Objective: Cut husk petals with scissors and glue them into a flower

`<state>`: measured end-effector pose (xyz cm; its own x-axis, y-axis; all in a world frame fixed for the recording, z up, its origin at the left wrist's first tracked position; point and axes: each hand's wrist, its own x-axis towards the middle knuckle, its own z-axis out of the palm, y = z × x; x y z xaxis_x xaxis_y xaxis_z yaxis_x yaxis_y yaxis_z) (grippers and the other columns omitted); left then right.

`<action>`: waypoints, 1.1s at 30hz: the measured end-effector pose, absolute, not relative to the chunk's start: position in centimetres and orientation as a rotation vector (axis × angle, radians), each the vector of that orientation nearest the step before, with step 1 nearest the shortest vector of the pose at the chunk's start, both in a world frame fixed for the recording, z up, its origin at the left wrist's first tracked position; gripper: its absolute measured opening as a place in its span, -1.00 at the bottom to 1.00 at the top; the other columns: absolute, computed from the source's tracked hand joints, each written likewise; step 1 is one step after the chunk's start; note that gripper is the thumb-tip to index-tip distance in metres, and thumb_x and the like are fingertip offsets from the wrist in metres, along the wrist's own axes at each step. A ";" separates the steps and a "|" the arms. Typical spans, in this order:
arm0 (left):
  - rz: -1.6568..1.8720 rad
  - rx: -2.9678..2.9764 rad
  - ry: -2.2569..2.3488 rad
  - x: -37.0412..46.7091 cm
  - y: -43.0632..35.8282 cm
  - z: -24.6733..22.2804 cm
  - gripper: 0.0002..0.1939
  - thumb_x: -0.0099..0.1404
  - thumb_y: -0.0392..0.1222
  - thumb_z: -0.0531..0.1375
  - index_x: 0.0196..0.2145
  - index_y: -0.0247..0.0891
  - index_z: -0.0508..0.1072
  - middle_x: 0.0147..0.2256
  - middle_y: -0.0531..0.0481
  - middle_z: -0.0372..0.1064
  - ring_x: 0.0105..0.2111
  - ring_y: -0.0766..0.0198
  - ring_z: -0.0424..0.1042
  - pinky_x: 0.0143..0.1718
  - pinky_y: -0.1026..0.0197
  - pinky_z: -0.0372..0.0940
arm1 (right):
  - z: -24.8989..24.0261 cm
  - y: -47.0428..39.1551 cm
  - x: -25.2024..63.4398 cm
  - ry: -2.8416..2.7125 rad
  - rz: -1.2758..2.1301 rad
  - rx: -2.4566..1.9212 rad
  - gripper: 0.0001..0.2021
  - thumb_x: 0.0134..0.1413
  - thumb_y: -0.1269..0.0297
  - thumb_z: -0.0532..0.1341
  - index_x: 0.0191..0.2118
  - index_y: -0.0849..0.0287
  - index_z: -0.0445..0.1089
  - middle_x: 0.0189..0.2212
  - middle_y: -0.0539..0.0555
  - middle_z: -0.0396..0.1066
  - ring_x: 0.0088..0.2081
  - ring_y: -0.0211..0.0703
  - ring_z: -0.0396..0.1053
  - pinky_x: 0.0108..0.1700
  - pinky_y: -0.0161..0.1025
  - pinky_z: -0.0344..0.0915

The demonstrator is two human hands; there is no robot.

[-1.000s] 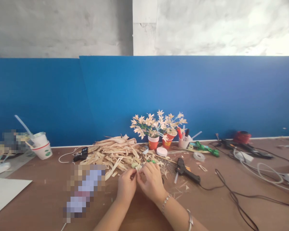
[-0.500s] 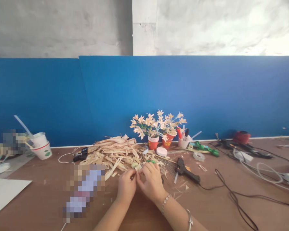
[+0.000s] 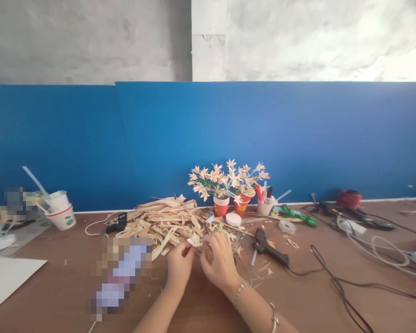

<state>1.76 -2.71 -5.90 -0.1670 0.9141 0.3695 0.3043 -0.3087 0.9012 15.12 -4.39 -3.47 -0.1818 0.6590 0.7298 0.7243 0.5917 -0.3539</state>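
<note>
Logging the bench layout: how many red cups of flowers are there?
2. The left red cup stands beside the pile of pale strips, the right red cup between that cup and the white pen cup. Any behind them would be hidden.

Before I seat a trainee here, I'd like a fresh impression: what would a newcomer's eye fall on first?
The pale flowers standing in two red cups at the back of the table, bright against the blue partition, would probably catch the eye first. Next comes the heap of pale, dry-looking strips to the cups' left. Then, front and centre, the left hand pinches a small pale piece.
</note>
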 end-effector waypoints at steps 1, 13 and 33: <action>1.503 1.583 1.404 1.8 -2.7 -5.9 -0.84 0.05 -0.17 0.14 -0.54 -0.27 0.48 -0.58 -0.02 0.47 -0.54 0.19 0.43 -0.44 0.24 0.29 | -3.5 -4.3 15.1 -1.905 -0.105 -1.113 -0.83 -0.07 0.51 0.08 -0.30 0.16 0.25 -0.36 0.06 0.28 -0.28 -0.11 0.19 -0.23 -0.18 0.02; 1.499 1.643 1.405 1.7 -2.8 -5.8 -0.82 0.05 -0.22 0.10 -0.55 -0.29 0.48 -0.60 0.01 0.44 -0.55 0.23 0.40 -0.47 0.28 0.28 | -3.8 -4.2 15.1 -1.959 -0.262 -1.006 -0.89 0.06 0.47 0.09 -0.36 0.16 0.33 -0.39 0.04 0.32 -0.31 -0.18 0.18 -0.25 -0.22 0.01; 1.526 1.636 1.371 1.9 -3.2 -5.2 -0.80 0.04 -0.22 0.11 -0.51 -0.30 0.52 -0.60 0.02 0.44 -0.53 0.24 0.38 -0.47 0.28 0.28 | -3.7 -4.3 15.1 -1.982 -0.247 -0.992 -0.88 0.05 0.49 0.10 -0.33 0.15 0.31 -0.37 0.04 0.33 -0.31 -0.16 0.18 -0.24 -0.20 0.00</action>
